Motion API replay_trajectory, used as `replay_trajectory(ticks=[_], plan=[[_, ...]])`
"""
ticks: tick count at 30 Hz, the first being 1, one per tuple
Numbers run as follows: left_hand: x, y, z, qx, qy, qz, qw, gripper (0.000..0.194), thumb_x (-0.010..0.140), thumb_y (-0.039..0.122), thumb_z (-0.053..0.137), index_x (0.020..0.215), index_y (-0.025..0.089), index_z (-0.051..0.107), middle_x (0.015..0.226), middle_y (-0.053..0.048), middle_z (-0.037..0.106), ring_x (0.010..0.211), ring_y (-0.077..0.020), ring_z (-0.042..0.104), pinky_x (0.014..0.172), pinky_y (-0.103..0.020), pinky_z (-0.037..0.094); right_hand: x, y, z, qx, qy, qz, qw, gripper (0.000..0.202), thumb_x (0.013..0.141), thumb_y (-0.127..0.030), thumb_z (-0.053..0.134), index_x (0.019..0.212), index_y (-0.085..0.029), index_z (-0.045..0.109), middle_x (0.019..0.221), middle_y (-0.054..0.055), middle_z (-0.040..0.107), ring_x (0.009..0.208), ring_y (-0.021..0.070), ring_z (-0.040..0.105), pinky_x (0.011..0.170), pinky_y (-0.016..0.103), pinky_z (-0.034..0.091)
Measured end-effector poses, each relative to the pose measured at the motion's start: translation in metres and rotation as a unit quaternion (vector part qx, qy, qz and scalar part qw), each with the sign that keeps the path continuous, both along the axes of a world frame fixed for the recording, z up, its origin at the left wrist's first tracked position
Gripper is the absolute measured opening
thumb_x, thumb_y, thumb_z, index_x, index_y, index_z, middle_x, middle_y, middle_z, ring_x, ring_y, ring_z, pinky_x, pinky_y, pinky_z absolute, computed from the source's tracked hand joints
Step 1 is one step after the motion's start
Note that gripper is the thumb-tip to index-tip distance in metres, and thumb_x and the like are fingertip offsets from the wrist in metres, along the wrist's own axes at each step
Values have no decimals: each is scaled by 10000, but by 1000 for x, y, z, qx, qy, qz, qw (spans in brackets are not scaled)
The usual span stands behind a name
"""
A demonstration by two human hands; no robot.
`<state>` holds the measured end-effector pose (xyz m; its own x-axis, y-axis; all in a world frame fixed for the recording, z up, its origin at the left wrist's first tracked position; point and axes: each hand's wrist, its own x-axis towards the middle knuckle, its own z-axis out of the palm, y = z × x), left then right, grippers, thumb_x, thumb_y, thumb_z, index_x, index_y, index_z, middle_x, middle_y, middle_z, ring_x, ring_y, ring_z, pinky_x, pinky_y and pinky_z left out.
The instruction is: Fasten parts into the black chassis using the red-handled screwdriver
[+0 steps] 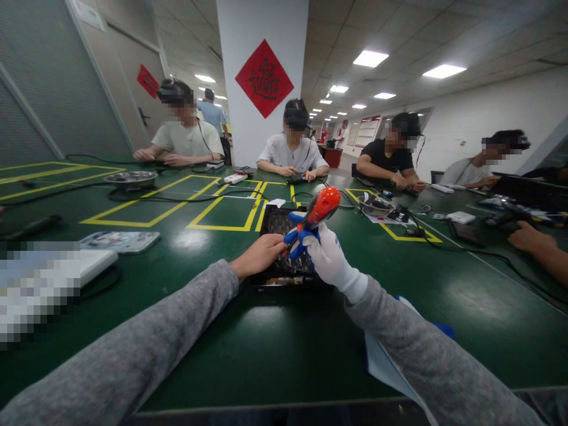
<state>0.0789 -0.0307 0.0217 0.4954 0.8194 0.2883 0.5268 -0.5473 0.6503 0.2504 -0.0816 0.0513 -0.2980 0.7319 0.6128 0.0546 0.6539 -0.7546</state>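
My right hand [331, 257], in a white glove with blue fingertips, grips an orange-handled screwdriver [325, 204]. The rounded handle points up and away to the right, and the gloved fingers cover its lower part. My left hand [261, 255] is bare, its fingers drawn together just beside the blue fingertips. What those fingers hold, if anything, is hidden. Both hands are over an open black case [266, 222] with a dark, shiny inside. A brownish strip-like item [284, 281] lies along its near side.
A white-and-blue cloth or glove [386, 361] lies under my right forearm. To the left are a phone-like slab [119, 241] and a white device [100, 266]. Cables cross the green table [199, 349]. A metal bowl [132, 179] stands farther back. Several people sit opposite; another person's hand [532, 241] reaches in from the right.
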Motion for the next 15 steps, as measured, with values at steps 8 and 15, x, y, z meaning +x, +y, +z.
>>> replay_trajectory(ticks=[8, 15], plan=[[0, -7, 6, 2, -13, -4, 1000, 301, 815, 289, 322, 602, 163, 494, 615, 12, 474, 623, -129, 438, 606, -241, 327, -3, 5, -10, -14, 103, -108, 989, 374, 849, -405, 450, 1173, -226, 504, 852, 36, 640, 671, 132, 584, 647, 273, 512], [0, -5, 4, 4, -20, -2, 1000, 309, 820, 301, 347, 590, 158, 496, 572, 21, 458, 575, -116, 423, 571, -232, 317, -4, 6, -8, -38, 152, -119, 980, 391, 850, -442, 430, 1162, -214, 488, 774, 15, 620, 556, 95, 531, 549, 234, 483]])
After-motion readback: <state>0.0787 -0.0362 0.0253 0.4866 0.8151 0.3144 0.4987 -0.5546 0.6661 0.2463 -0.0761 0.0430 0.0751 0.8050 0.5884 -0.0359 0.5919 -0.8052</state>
